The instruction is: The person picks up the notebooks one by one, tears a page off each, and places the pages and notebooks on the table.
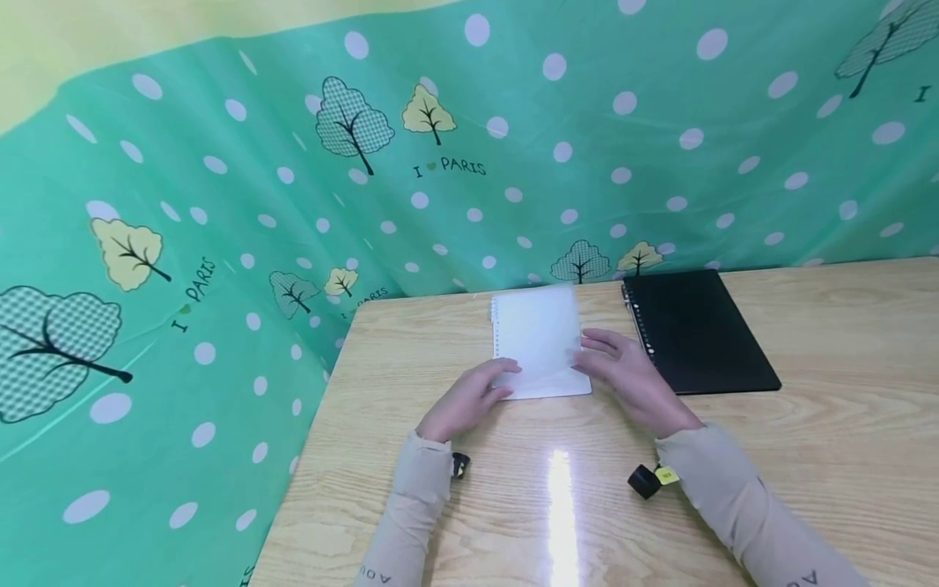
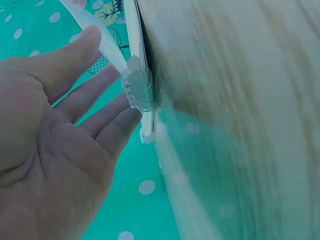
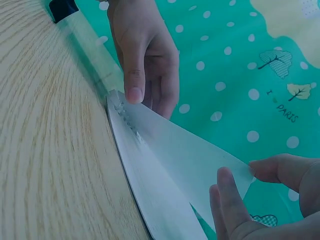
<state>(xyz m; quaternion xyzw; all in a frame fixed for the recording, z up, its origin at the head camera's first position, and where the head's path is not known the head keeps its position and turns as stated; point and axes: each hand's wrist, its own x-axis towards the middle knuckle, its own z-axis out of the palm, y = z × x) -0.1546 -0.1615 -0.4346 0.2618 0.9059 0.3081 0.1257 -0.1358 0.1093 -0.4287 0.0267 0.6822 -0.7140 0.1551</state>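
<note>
Page raised from white notebook

The notebook lies mid-frame in the head view, which alone shows a black binder right of it. The right wrist view reveals, lower right, the right hand pinching the page's edge. The left wrist view shows clear rings upper centre, beside the left hand, its fingers loosely extended.
</note>
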